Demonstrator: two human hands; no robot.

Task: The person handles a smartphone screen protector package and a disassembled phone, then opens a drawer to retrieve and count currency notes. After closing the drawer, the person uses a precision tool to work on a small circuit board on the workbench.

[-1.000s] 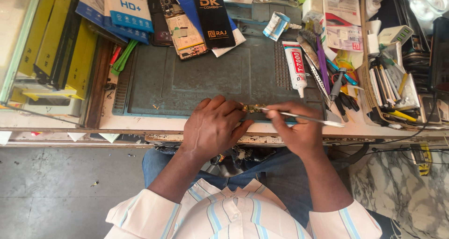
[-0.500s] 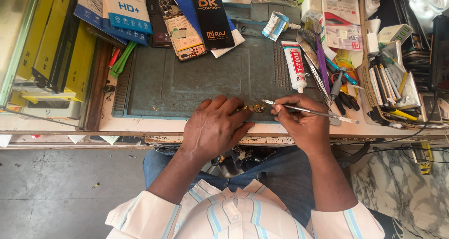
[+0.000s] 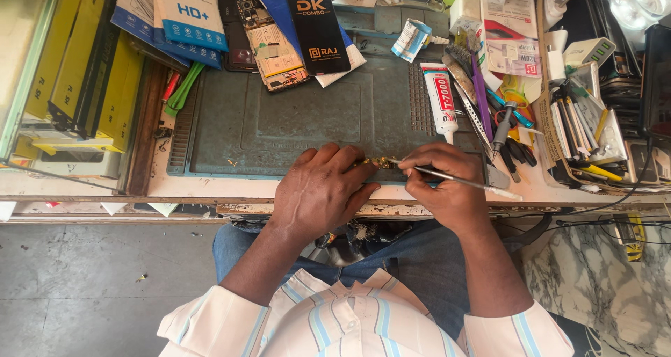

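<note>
Head view: left hand on small gold part, right hand w/ thin metal tool.

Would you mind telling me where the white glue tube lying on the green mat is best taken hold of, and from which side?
Probably the white glue tube is best pinched across its flat body near the middle, coming from above. It lies flat on the green mat, lengthwise away from the person, nozzle end nearest the right hand. Its left side is open mat; brushes and tools crowd the right.
</note>
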